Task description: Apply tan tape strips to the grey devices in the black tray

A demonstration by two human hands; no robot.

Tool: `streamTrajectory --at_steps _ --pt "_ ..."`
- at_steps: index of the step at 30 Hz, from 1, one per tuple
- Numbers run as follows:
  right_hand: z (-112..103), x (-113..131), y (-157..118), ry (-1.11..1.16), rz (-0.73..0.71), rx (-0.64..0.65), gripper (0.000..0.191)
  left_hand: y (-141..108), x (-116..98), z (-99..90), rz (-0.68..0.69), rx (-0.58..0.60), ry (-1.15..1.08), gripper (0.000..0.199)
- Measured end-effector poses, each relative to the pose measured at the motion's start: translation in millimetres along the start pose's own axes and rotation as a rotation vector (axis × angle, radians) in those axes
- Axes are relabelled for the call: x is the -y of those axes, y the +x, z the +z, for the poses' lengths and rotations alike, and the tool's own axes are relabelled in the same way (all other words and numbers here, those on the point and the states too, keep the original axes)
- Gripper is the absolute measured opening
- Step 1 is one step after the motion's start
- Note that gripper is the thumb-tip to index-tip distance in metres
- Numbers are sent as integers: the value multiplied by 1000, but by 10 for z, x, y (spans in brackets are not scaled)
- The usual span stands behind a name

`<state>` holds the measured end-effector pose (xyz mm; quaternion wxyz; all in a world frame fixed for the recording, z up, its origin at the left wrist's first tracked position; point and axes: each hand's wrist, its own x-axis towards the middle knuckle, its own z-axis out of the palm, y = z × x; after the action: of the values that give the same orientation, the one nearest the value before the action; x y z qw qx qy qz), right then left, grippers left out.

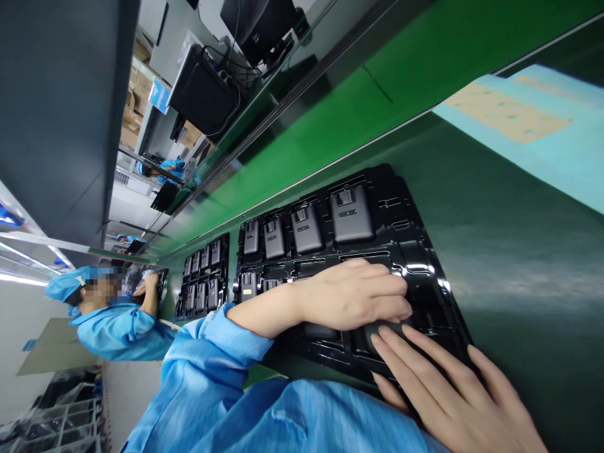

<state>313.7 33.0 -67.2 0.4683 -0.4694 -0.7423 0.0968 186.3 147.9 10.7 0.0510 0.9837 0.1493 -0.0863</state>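
My left hand reaches in from the left, closed, over the near row of a black plastic tray. Whatever its curled fingers hold, if anything, is hidden. From the lower right comes my right hand, its fingers stretched out and slightly spread. Its fingertips lie at a dark grey device, mostly covered, just below my left fist. Several dark grey rectangular devices, each with a small square recess near the top, sit in the tray's far row, such as the largest device. My left forearm covers part of the near row.
A second black tray with similar devices lies to the left on the dark green bench. Farther along, a co-worker in blue reaches over another tray. A bright green strip runs behind the trays. A light blue sheet lies at upper right.
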Motion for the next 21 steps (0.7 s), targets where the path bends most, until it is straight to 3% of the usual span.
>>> streamTrajectory --at_steps 8,11,15,19,21 --pt "-8 -4 13 9 -11 5 43 -72 -71 54 -124 80 32 29" --pt "-7 1 20 5 -1 16 44 -180 -62 81 -184 31 -55 27" --pt "-15 -10 2 5 11 30 45 -282 -160 119 -236 -249 -478 24" --pt "-33 -16 3 -13 -14 31 45 -305 -498 186 -186 -685 -1333 23" --pt "-29 -8 13 -40 -21 38 45 -333 -663 203 -239 -855 -1770 24"
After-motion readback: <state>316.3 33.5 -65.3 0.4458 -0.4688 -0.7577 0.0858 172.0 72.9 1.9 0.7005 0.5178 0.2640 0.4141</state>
